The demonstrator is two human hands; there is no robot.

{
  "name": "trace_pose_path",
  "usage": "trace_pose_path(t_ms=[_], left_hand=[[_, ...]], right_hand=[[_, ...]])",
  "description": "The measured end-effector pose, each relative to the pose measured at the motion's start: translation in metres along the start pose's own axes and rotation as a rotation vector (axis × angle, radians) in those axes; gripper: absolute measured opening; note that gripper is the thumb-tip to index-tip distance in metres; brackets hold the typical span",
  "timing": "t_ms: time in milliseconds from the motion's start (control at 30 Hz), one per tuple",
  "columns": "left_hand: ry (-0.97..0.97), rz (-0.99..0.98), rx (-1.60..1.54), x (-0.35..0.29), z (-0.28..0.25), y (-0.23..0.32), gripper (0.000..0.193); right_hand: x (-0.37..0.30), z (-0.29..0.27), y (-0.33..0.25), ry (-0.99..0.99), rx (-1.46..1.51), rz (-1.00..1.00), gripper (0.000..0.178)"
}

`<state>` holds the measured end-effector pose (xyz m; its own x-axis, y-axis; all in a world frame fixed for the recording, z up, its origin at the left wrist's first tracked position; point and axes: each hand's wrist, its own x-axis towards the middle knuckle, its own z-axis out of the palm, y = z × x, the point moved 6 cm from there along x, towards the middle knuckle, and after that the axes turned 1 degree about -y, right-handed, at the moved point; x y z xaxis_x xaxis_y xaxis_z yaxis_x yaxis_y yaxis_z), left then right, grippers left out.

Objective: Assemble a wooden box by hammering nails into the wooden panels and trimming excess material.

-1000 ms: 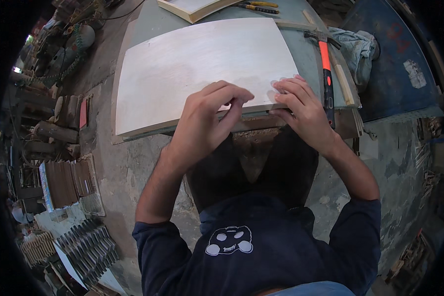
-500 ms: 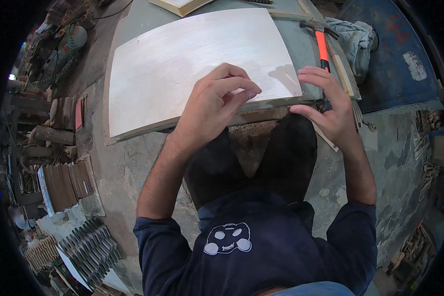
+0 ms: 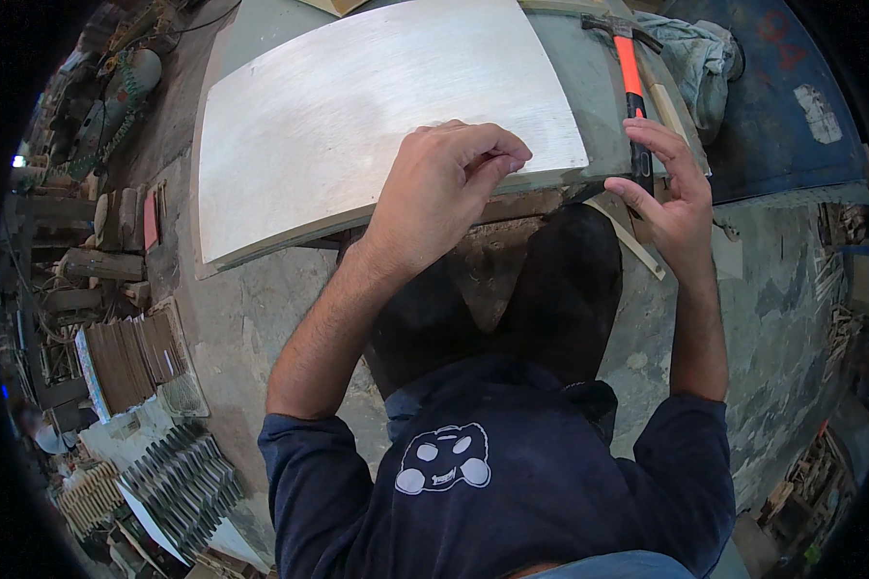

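Observation:
A pale, flat panel (image 3: 357,125) with a whitish face lies on the worktable in front of me. Over its front edge, near the right corner, is my left hand (image 3: 444,183), its thumb and fingertips pinched together. Whatever lies between those fingertips, if anything, is too small or hidden to make out. A claw hammer (image 3: 629,72) with an orange and black handle rests to the right of the panel, its head pointing away from me. My right hand (image 3: 676,193) is beside the lower end of that handle, thumb and fingers apart, holding nothing.
Wooden strips (image 3: 668,111) lie along the table's right side, near a crumpled greenish cloth (image 3: 700,72). A blue metal sheet or bin (image 3: 782,106) stands farther right. Stacked brown boards (image 3: 130,362) and slotted grey pieces (image 3: 183,487) sit on the floor at left.
My right hand has moved to the right, away from the panel corner and closer to the hammer handle. The left hand's fingers have drawn closer together, and the view has shifted slightly.

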<state>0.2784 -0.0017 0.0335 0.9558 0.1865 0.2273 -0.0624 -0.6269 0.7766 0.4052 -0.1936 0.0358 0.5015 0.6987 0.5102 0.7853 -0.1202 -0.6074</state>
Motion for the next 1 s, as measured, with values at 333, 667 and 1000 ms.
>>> trace_pose_path(t_ms=[333, 667, 1000], left_hand=[[0.119, 0.078, -0.010, -0.002, 0.002, -0.003, 0.007], [0.173, 0.130, 0.104, -0.009, 0.004, 0.000, 0.007], [0.168, 0.147, 0.221, -0.010, 0.005, 0.004, 0.007]], right_hand=[[-0.005, -0.001, 0.006, 0.003, 0.001, 0.027, 0.049], [-0.004, -0.001, 0.012, 0.012, -0.011, 0.057, 0.047], [0.001, -0.004, 0.017, 0.037, -0.064, 0.109, 0.044]])
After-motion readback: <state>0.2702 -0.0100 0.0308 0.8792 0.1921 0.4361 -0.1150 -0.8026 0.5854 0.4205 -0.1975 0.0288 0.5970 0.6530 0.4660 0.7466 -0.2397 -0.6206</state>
